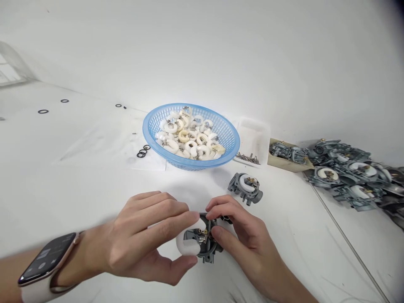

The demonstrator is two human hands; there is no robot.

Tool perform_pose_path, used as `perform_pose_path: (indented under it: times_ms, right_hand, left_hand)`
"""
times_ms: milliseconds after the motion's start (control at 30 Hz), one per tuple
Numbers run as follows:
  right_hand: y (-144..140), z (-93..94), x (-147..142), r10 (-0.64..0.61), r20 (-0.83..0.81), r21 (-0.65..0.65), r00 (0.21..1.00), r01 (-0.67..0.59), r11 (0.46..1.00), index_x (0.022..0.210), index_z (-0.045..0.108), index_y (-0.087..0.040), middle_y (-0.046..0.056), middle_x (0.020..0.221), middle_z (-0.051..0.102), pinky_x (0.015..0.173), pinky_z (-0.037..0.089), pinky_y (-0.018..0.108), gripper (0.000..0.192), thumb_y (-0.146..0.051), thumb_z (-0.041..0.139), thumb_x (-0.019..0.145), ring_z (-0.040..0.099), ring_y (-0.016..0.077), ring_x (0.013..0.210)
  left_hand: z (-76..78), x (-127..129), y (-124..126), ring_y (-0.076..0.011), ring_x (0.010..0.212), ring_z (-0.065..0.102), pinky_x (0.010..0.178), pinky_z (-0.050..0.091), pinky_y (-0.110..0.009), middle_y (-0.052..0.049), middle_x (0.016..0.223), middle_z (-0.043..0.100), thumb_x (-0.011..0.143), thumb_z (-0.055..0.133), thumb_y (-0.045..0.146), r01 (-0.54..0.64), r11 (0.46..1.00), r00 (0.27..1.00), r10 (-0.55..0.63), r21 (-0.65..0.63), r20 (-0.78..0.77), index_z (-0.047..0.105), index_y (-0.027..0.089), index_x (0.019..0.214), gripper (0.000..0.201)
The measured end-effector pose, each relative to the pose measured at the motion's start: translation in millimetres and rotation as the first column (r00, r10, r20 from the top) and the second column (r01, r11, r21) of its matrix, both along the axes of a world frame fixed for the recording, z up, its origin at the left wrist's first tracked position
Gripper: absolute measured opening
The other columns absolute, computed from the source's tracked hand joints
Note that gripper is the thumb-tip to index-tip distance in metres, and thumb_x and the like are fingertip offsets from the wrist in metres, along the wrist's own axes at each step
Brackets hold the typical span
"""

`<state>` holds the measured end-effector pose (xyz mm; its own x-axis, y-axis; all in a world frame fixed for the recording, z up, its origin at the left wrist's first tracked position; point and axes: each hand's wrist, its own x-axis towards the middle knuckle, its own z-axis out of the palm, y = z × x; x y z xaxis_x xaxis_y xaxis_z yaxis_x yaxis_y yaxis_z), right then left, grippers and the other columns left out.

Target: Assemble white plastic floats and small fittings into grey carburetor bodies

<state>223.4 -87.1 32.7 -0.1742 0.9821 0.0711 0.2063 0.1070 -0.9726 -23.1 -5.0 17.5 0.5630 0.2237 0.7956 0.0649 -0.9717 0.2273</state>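
Between the thumb and index finger of my left hand [151, 235] is a white C-shaped carburetor float [186, 246], held at its two ends. It overlaps the left side of a grey metal carburetor body [208, 252], whose brass and silver inner parts show. My right hand [244, 235] grips that body from the right, thumb on its rim and fingers curled round the far side. Whether the float is seated in the body I cannot tell. Just beyond my right hand a second carburetor [245, 188] lies with a white float in it.
A blue basket [191, 165] of white floats stands ahead. Beside it is a white tray [254, 134] with metal pins, then a box [288, 164] of carburetors. More carburetors [350, 172] are piled at right. Black O-rings [142, 154] lie left of the basket.
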Motion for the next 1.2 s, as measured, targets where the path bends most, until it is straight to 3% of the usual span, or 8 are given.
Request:
perform_pose_path:
  times_ms: [233,467,733,833,933,1100,1200]
  right_hand:
    - [-1.3,4.0,-1.2,0.011,0.009,-0.06,1.0,-0.01,0.998,0.112,0.076,-0.032,0.006,0.121,0.065,0.087,0.059,0.029,0.008,-0.033,0.068,0.108,0.067,0.0225,0.11]
    - [-1.3,4.9,1.8,0.037,0.036,-0.045,0.999,-0.035,0.998,0.119,0.075,-0.035,0.005,0.132,0.063,0.101,0.057,0.031,0.015,-0.03,0.072,0.105,0.063,0.0242,0.128]
    - [1.8,1.2,4.0,0.011,0.045,-0.042,0.999,-0.009,0.999,0.119,0.075,-0.037,0.004,0.135,0.062,0.111,0.05,0.035,0.016,-0.031,0.074,0.104,0.059,0.0246,0.132]
    - [0.7,2.9,1.8,0.033,0.026,-0.073,0.999,-0.031,0.997,0.119,0.075,-0.035,0.005,0.135,0.06,0.105,0.056,0.033,0.016,-0.033,0.076,0.103,0.06,0.0251,0.131]
    - [0.3,5.4,0.0,0.032,0.015,-0.085,0.999,-0.03,0.996,0.118,0.075,-0.034,0.006,0.132,0.061,0.096,0.06,0.03,0.012,-0.035,0.067,0.109,0.062,0.0244,0.127]
    - [-1.4,6.9,1.1,0.049,0.032,-0.067,0.998,-0.047,0.997,0.121,0.074,-0.036,0.006,0.139,0.059,0.111,0.055,0.034,0.019,-0.029,0.073,0.103,0.056,0.0263,0.141]
    - [-3.0,5.7,0.3,0.049,0.03,-0.103,0.998,-0.045,0.994,0.123,0.073,-0.038,0.006,0.143,0.056,0.11,0.055,0.034,0.018,-0.034,0.071,0.106,0.051,0.0265,0.147]
  left_hand:
    - [3.6,2.6,1.4,-0.0207,0.069,0.071,0.056,0.057,-0.034,-0.012,0.087,0.077,0.099,0.078,0.022,0.004,1.0,1.0,-0.004,0.012,0.02,0.069,0.001,0.125,0.035]
    - [1.8,2.4,1.9,-0.0218,0.071,0.072,0.057,0.058,-0.035,-0.014,0.089,0.078,0.099,0.077,0.021,0.03,1.0,0.999,-0.03,0.005,0.034,0.07,-0.001,0.124,0.035]
    - [-0.7,2.8,2.2,-0.0222,0.071,0.072,0.057,0.057,-0.035,-0.014,0.087,0.078,0.1,0.076,0.022,0.023,1.0,0.999,-0.023,0.01,0.035,0.071,0.0,0.123,0.033]
    - [0.7,2.4,1.5,-0.0217,0.071,0.074,0.058,0.058,-0.034,-0.013,0.089,0.079,0.099,0.077,0.021,0.014,1.0,0.999,-0.015,0.015,0.034,0.07,0.001,0.124,0.033]
    - [1.2,1.9,1.3,-0.0208,0.071,0.073,0.059,0.059,-0.034,-0.013,0.09,0.079,0.098,0.078,0.021,0.009,1.0,1.0,-0.009,0.023,0.024,0.07,0.001,0.125,0.035]
    - [-0.4,2.5,1.9,-0.021,0.073,0.074,0.059,0.059,-0.034,-0.013,0.091,0.079,0.099,0.077,0.021,0.017,1.0,1.0,-0.018,0.014,0.023,0.068,0.002,0.128,0.036]
    - [-0.9,2.6,2.0,-0.0214,0.072,0.073,0.058,0.058,-0.034,-0.013,0.091,0.079,0.097,0.078,0.02,0.025,1.0,0.999,-0.026,0.014,0.039,0.069,0.001,0.126,0.036]
